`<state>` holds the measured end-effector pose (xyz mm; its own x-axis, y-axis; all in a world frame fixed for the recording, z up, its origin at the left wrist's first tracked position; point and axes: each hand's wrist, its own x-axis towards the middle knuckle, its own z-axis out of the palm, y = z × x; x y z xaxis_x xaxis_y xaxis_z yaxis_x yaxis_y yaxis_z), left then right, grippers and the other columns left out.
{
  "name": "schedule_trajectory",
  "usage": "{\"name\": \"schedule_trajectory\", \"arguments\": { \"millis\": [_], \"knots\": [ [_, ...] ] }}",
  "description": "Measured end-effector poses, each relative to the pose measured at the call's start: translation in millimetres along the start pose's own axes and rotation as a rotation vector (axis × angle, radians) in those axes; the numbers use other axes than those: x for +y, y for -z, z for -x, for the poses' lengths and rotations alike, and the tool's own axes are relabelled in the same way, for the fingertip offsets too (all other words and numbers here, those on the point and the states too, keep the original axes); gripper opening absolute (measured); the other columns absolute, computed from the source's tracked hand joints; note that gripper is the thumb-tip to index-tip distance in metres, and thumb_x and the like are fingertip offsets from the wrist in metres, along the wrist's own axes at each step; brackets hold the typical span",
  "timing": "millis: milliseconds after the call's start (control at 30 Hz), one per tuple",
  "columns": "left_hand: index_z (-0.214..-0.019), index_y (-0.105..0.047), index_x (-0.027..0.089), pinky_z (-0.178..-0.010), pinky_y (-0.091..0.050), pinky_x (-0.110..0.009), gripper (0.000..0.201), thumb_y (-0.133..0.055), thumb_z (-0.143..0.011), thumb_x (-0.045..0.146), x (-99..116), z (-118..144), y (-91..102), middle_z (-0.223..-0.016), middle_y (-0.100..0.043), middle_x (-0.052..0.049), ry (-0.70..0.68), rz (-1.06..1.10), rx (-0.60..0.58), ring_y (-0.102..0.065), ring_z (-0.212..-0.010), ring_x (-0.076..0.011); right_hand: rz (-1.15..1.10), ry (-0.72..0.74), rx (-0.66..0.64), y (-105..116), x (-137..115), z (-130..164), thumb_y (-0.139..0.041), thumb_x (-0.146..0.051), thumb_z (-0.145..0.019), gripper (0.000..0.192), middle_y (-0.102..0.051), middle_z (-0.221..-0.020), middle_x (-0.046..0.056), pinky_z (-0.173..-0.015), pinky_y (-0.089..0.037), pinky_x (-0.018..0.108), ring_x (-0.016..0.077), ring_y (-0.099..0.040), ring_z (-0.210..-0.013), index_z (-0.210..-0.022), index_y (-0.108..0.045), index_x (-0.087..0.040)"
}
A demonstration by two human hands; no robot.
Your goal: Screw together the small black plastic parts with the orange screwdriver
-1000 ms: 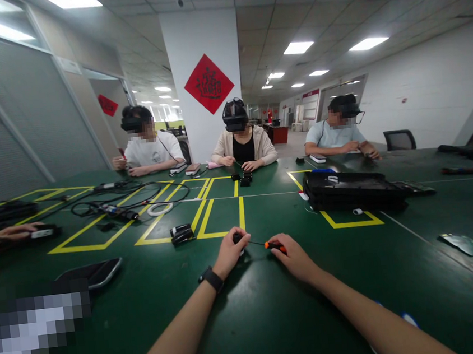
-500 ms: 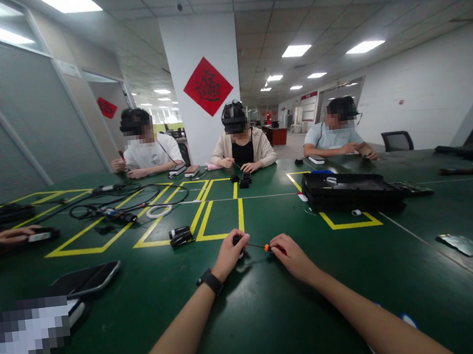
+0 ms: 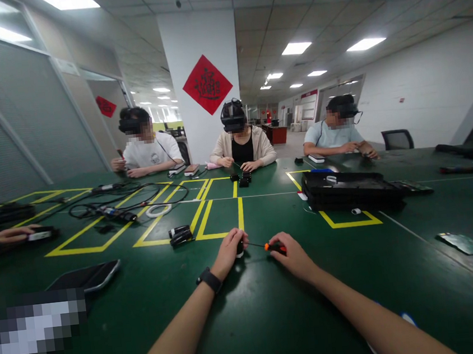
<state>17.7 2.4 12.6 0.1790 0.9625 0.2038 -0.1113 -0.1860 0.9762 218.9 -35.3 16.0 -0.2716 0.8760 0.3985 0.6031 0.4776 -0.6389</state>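
On the green tabletop (image 3: 260, 321), the person's left hand (image 3: 229, 251) closes its grip around a small black part (image 3: 239, 249), fingers curled over the top so that most of the part is hidden; what kind of part it is cannot be told. A dark watch (image 3: 209, 279) sits on that wrist. The right hand (image 3: 293, 256) has its grip shut on a small screwdriver (image 3: 269, 246) with an orange and black handle, held nearly level, its thin shaft pointing left and meeting the black part at the left hand's fingertips. Both hands rest low near the tabletop, just this side of a yellow marked rectangle (image 3: 219, 218). Beyond the left hand, near the rectangle's corner, lie two small black cylinders (image 3: 180, 234) side by side. Farther left a tangle of black cables (image 3: 116, 203) and a white ring (image 3: 159, 210) lie inside the yellow lines, and a dark flat case (image 3: 87, 274) sits at the near left. To the right, a black tray (image 3: 350, 190) lies across another yellow outline, with a green circuit board (image 3: 463, 243) well apart from it at the far right. Three people (image 3: 241, 142) sit along the far edge wearing head-mounted gear, each with hands at small items, and another person's hand (image 3: 2, 238) reaches in from the left edge.
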Motion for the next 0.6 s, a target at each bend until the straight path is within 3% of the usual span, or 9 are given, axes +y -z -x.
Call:
{"name": "schedule_trajectory", "arguments": {
  "millis": [200, 600],
  "knots": [
    [-0.076, -0.056, 0.016, -0.058, -0.042, -0.021, 0.032, -0.048, -0.076, 0.047, 0.0, -0.1, -0.4, -0.068, -0.058, -0.002, 0.002, 0.004, 0.008, -0.054, -0.060, -0.0111, -0.001, -0.002, -0.034, -0.1, -0.7, -1.4, -0.043, -0.024, -0.084, 0.020, -0.057, -0.092, 0.006, -0.085, -0.037, 0.033, 0.0172, -0.049, -0.091, -0.087, -0.061, -0.018],
    [-0.076, -0.054, 0.016, -0.056, -0.042, -0.021, 0.032, -0.049, -0.075, 0.048, -0.2, -2.3, 0.5, -0.068, -0.058, -0.001, 0.044, 0.062, 0.016, -0.054, -0.059, -0.0111, 0.004, 0.001, -0.004, -0.4, -0.3, -0.1, -0.051, -0.023, -0.078, 0.012, -0.054, -0.088, 0.004, -0.080, -0.039, 0.032, 0.0166, -0.049, -0.086, -0.087, -0.058, -0.017]
  ]
}}
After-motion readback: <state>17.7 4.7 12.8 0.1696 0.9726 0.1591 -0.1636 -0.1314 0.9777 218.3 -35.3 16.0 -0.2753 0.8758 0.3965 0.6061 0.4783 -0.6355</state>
